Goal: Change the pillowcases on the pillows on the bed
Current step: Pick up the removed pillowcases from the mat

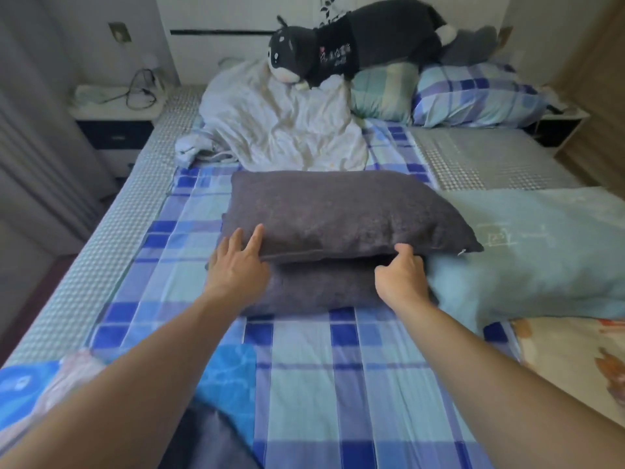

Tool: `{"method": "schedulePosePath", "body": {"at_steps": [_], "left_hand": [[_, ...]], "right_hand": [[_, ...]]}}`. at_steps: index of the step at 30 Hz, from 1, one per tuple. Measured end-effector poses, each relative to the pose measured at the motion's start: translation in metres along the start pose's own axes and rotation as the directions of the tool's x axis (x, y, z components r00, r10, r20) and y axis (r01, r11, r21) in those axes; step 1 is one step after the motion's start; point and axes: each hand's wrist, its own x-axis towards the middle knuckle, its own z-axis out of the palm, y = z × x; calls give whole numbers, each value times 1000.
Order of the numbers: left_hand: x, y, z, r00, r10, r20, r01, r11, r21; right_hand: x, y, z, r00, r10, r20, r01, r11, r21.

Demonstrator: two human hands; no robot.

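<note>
Two dark grey pillows stacked mid-bed on the blue checked sheet [304,384], upper pillow [338,214] resting on lower pillow [314,289], well away from the headboard end. Left hand [236,262] flat with fingers straight and spread, touching the near left edge of the upper pillow; right hand [400,272] with fingers curled into the gap between the two, gripping the upper one's near edge. Light blue pillow [527,248] just beside the stack toward the right edge, crumpled white duvet [277,123], checked pillow [473,96] and plush cat [355,42] at the head end.

Grey pillows [338,211]: matt, coarse woven cloth. Checked bedsheet [338,367]: smooth cotton-like cloth. Mattress edge [111,238]: textured quilted fabric. Plush toy [355,42]: soft, matt.
</note>
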Motion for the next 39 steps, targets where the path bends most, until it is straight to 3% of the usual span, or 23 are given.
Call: {"method": "schedulePosePath", "body": {"at_steps": [2,4,6,9,11,14,16,19,21,23,25,28,31,34,39], "left_hand": [[-66,-8,12,999,-30,27,35,979,-199],[-157,-25,25,983,-112,147,158,921,-355],[-251,-55,38,934,-224,279,320,870,-375],[-361,-125,56,843,-418,337,520,792,-320],[-406,-171,54,732,-561,387,677,662,-322],[-440,-226,37,543,-690,479,831,358,-426],[-449,-257,26,499,-707,501,834,236,-498],[-448,-310,24,497,-674,546,830,186,-526],[-438,-350,31,522,-642,562,810,167,-562],[-426,-392,37,548,-592,591,800,165,-576],[-420,-426,44,578,-508,639,803,216,-555],[-419,-457,32,632,-360,687,773,366,-519],[-409,-476,17,672,-254,696,723,432,-540],[-392,-482,10,733,-181,656,627,553,-549],[-355,-482,20,776,-164,609,539,676,-503]], "right_hand": [[-39,18,17,993,-12,118,15,1000,-24],[-95,42,42,962,11,273,2,999,-47],[-160,67,68,887,68,456,-35,996,-80],[-245,99,108,731,138,668,-59,989,-139],[-291,115,127,658,162,735,-53,984,-170],[-344,119,158,545,186,818,18,972,-233],[-371,100,185,527,181,831,76,963,-258],[-410,45,238,571,98,815,159,961,-227],[-436,3,281,615,99,782,86,978,-192],[-456,-29,326,660,206,722,-45,971,-235],[-477,-45,363,681,352,643,-174,930,-324],[-505,-59,381,782,360,510,-129,893,-432],[-510,-76,351,899,252,357,-118,926,-358],[-500,-79,279,981,173,86,-141,945,-295],[-479,-69,169,948,90,-304,-211,894,-394]]}}
